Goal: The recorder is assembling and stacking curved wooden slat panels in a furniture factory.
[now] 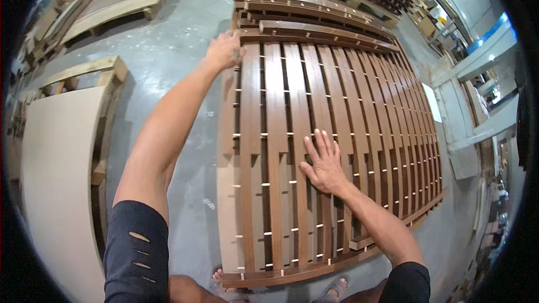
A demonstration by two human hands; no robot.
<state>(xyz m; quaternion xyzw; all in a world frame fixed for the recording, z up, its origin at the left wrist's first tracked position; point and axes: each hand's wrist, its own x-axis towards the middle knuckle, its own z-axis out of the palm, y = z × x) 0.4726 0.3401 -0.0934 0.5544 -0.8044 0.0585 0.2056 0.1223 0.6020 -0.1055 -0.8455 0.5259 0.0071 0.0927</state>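
Head view: slats (337, 129) fill centre frame on a stack; right hand (323, 163) lies flat, fingers spread, on them; left hand (224, 50) at their upper-left corner, grip seemingly curled over the edge

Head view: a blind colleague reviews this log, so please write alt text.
A person leans over a brown slatted wooden panel on a grey concrete floor, left hand at its far left corner, right hand flat on the slats.
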